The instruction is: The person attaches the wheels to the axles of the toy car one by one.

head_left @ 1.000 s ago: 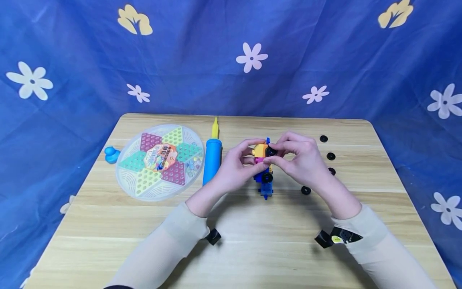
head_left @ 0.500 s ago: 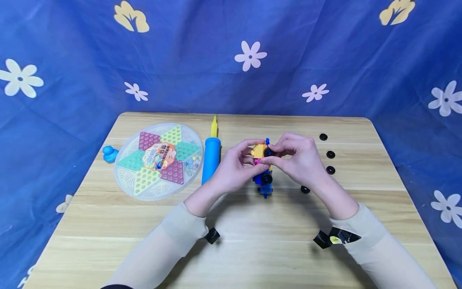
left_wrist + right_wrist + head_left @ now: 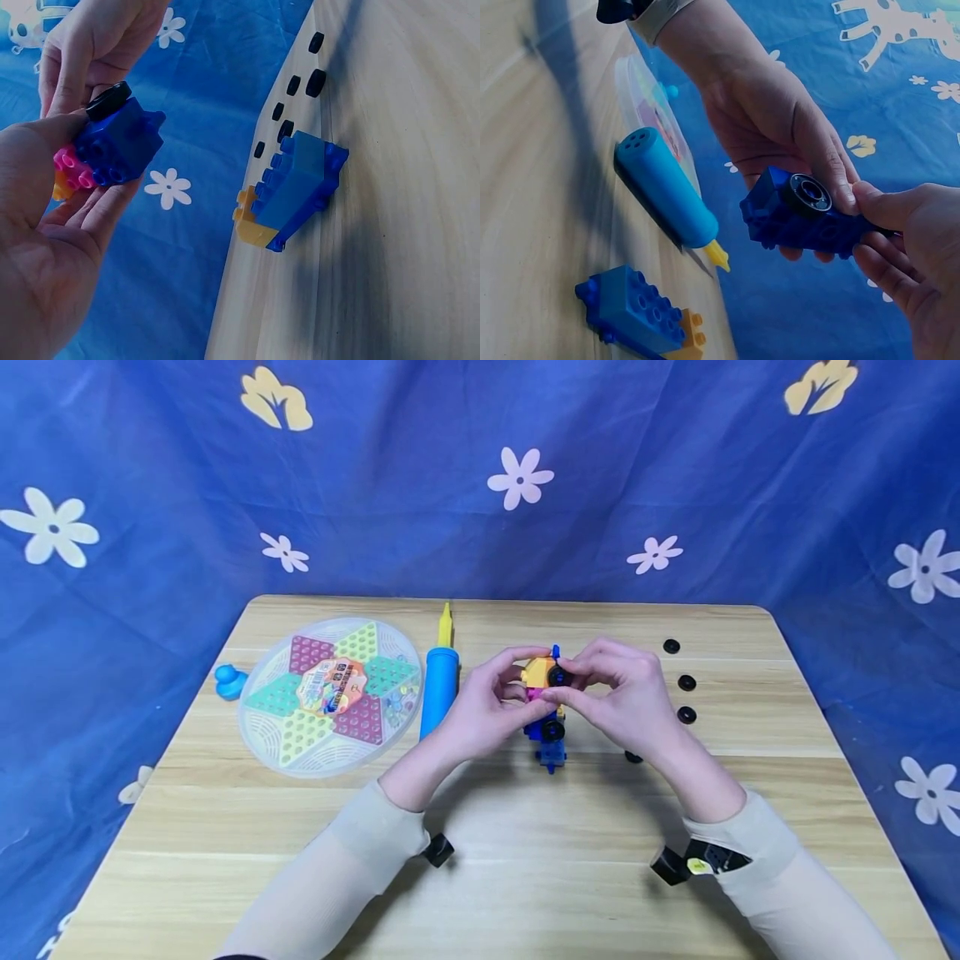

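My left hand (image 3: 491,702) holds a toy car built of blocks (image 3: 124,142), blue with pink and yellow blocks stacked on it, up above the table. A black wheel (image 3: 811,193) sits on the side of its blue base near one end. At the far end, the thumb and fingers of my right hand (image 3: 622,689) pinch another black wheel (image 3: 558,677) against the same side; fingers hide it in the right wrist view. Below, a second blue block vehicle (image 3: 292,180) with a yellow block at one end stands on the table.
Several loose black wheels (image 3: 687,682) lie on the table at the right. A blue hand pump (image 3: 440,689) with a yellow nozzle lies left of my left hand. Farther left are a round Chinese checkers board (image 3: 292,753) and a small blue duck (image 3: 229,682). A blue curtain (image 3: 420,527) hangs behind.
Both hands stay almost in place on the toy car and its wheel. My right hand has shifted very slightly downward in the view.
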The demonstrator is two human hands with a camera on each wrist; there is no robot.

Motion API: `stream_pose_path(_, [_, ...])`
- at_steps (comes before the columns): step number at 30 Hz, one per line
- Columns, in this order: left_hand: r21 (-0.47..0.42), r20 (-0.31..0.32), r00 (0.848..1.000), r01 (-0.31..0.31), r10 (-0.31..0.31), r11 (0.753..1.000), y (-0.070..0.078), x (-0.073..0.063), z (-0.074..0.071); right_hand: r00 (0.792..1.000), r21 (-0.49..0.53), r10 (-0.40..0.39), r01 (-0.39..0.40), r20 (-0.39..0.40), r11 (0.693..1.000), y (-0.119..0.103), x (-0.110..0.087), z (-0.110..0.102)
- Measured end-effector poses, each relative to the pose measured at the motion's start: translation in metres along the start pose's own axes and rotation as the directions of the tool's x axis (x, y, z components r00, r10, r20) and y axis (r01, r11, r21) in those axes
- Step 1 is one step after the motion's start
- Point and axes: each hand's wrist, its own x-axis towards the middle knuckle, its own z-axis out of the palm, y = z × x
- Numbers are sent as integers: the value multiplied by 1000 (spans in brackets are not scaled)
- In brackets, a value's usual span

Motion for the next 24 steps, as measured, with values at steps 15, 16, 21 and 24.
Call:
stream_pose_path(15, [26, -8, 999, -44, 44, 999, 0, -2, -3, 996, 185, 89, -90, 13, 979, -1, -6, -7])
stream_pose_path(16, [30, -8, 999, -44, 45, 999, 0, -2, -3, 996, 185, 92, -94, 17, 978, -1, -7, -7])
stream_pose_path(21, [75, -10, 999, -37, 38, 997, 1, -1, -4, 994, 166, 100, -106, 44, 980, 1, -10, -9])
stream_pose_path(24, [146, -18, 999, -23, 26, 989, 3, -2, -4, 992, 155, 110, -118, 57, 981, 1, -12, -10])
